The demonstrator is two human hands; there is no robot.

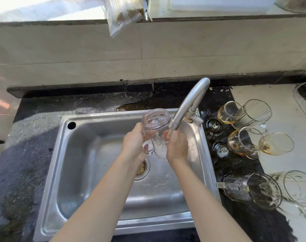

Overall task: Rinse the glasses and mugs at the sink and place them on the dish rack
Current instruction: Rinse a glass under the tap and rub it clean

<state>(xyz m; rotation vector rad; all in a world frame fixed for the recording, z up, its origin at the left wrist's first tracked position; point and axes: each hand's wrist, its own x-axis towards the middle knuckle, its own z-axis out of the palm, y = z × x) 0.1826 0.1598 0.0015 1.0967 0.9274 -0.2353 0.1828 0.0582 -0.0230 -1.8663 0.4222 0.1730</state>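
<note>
A clear glass mug (155, 127) with a handle is held over the steel sink (89, 172), tilted with its mouth facing away from me. My left hand (134, 142) grips its left side near the handle. My right hand (177, 145) cups its right side, directly under the faucet (188, 103), and water runs from the spout onto that hand and the mug. Several glasses stand on the counter right of the sink, some with amber dregs (239, 142), and clear ones lie nearer me (253, 191). No dish rack is in view.
A drain strainer (143, 169) sits in the sink floor under my left forearm. Dark granite counter (26, 140) surrounds the sink, wet behind it. A plastic bag (124, 13) hangs over the ledge above the tiled wall.
</note>
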